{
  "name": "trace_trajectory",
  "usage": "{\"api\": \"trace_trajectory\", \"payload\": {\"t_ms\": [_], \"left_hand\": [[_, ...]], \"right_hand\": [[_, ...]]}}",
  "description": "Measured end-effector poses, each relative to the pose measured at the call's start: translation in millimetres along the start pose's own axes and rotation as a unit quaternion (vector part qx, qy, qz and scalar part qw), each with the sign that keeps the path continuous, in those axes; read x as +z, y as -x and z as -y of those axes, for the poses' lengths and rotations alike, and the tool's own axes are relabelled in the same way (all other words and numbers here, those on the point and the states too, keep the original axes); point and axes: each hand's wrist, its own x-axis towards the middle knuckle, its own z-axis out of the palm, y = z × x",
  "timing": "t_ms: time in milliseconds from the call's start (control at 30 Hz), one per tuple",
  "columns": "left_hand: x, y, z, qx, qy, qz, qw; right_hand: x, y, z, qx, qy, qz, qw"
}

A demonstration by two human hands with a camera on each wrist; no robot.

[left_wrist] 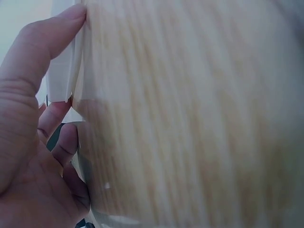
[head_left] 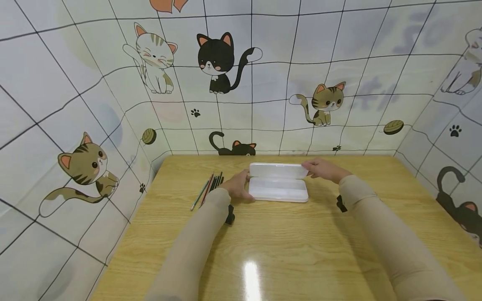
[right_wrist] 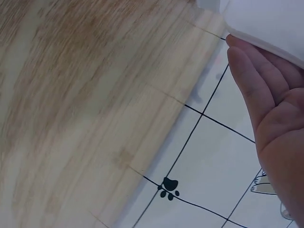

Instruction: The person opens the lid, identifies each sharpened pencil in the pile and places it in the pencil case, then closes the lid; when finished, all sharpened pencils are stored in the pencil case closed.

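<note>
A white plastic pencil case (head_left: 278,195) lies near the far edge of the table, its lid (head_left: 276,170) raised and its inside bare. My left hand (head_left: 237,185) grips the case's left end, the thumb (left_wrist: 57,31) at the front edge and the other fingers at the end and farther back. At the lid's right edge, my right hand (head_left: 324,169) holds the corner, its fingers (right_wrist: 251,76) lying along the lid's outer face; the thumb is hidden in the right wrist view. Several pencils (head_left: 206,193), some dark, one red and one light blue, lie left of my left hand, partly hidden by it.
The wooden table (head_left: 286,242) reaches back to a wall covering (head_left: 271,92) printed with cats and grid lines. Dark wrist straps (head_left: 230,215) show at both sleeves. Light glares off the table's near part.
</note>
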Motion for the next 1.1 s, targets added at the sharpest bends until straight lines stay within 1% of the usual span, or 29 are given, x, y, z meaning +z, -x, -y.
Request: {"api": "trace_trajectory", "payload": {"t_ms": [100, 167, 267, 333, 500, 667, 833, 933, 1100], "left_hand": [[-0.3, 0.8, -0.9, -0.005, 0.001, 0.000, 1.0000], [0.0, 2.0, -1.0, -0.010, 0.010, 0.000, 0.9999], [0.4, 2.6, -1.4, -0.020, 0.018, 0.002, 0.9996], [0.5, 3.0, -2.0, -0.021, 0.018, -0.001, 0.9996], [0.5, 2.9, -2.2, -0.021, 0.004, -0.003, 0.9998], [-0.2, 1.9, -1.2, -0.019, 0.005, -0.004, 0.9998], [0.9, 1.1, -0.6, -0.021, 0.007, -0.002, 0.9998], [1.5, 0.9, -0.7, -0.021, 0.003, 0.000, 0.9998], [1.1, -1.1, 0.5, -0.022, -0.010, 0.000, 0.9997]], "right_hand": [[0, -2.3, -1, 0.009, -0.033, -0.005, 0.9994], [1, -4.5, -2, 0.018, -0.057, -0.012, 0.9982], [1, -7.3, -2, 0.031, -0.078, -0.025, 0.9961], [1, -9.1, -3, 0.039, -0.088, -0.035, 0.9948], [2, -14.9, -4, 0.048, -0.089, -0.047, 0.9938], [2, -21.4, -4, 0.055, -0.078, -0.061, 0.9936], [5, -25.9, -6, 0.065, -0.084, -0.074, 0.9916], [7, -27.9, -7, 0.072, -0.086, -0.087, 0.9899], [10, -30.8, -5, 0.071, -0.079, -0.107, 0.9885]]}}
